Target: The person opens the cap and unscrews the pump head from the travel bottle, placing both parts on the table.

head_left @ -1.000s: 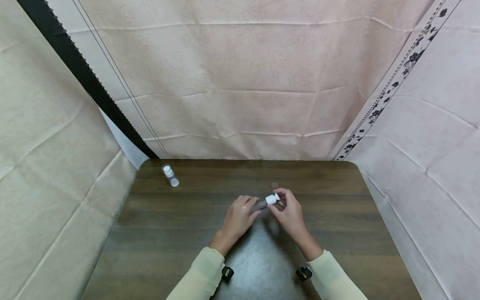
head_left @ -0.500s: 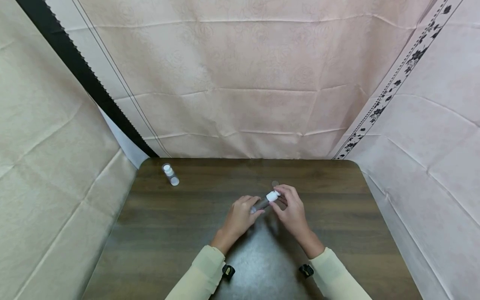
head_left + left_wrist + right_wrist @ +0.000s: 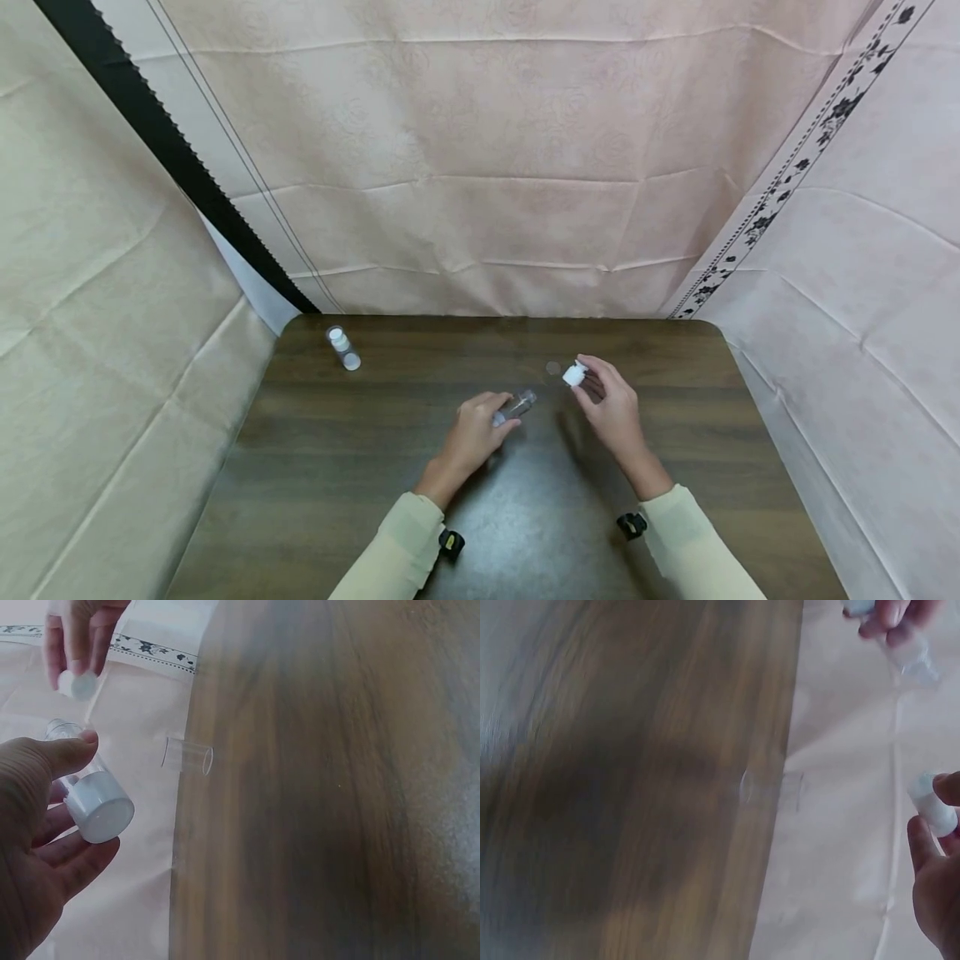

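Observation:
In the head view my left hand (image 3: 472, 429) grips a small clear bottle (image 3: 519, 404) by its lower end, its bare neck tilted up to the right. The left wrist view shows the bottle's white base (image 3: 101, 808) between thumb and fingers. Apart from it, on the right, my right hand (image 3: 613, 410) pinches a white pump top (image 3: 575, 373) between thumb and fingertips. A clear cylindrical cap (image 3: 187, 755) stands on the table just beyond, close to the right hand in the head view.
A second small bottle with a white top (image 3: 342, 347) stands at the table's far left corner. The brown wooden table (image 3: 337, 467) ends at a hanging pale cloth (image 3: 480, 208), with more cloth on both sides.
The white pump top has come off the bottle. My right hand has carried it right and away from me, while my left hand keeps the bottle nearly in place.

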Motion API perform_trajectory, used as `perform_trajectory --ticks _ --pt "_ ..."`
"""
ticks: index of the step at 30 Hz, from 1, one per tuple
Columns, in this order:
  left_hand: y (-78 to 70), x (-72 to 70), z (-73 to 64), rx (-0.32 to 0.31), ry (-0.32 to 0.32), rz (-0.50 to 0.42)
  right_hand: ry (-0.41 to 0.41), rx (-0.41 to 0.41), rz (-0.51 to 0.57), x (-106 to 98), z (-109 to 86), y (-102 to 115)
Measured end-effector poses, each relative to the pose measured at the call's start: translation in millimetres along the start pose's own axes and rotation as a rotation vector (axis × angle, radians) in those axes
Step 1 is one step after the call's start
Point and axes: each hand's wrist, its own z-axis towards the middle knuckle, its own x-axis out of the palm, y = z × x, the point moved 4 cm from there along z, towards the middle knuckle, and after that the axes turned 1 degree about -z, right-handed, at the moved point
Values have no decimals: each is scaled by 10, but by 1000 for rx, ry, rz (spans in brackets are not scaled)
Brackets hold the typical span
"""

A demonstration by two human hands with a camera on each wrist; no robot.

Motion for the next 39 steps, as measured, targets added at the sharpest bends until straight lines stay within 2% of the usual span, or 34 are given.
perform_trajectory --ticks 9,17,25,32,39 --pt "67 1 -35 -6 -6 0 122 109 -27 -60 119 -428" --pt "88 -23 -38 9 -32 16 286 196 -153 -18 254 -651" --pt "130 -28 -20 -2 -29 24 402 216 -220 53 358 -873" --pt "144 -38 -11 -8 -36 -2 501 286 -246 88 385 -1057" --pt "166 -35 2 -34 -13 2 563 278 -289 131 384 -1165"
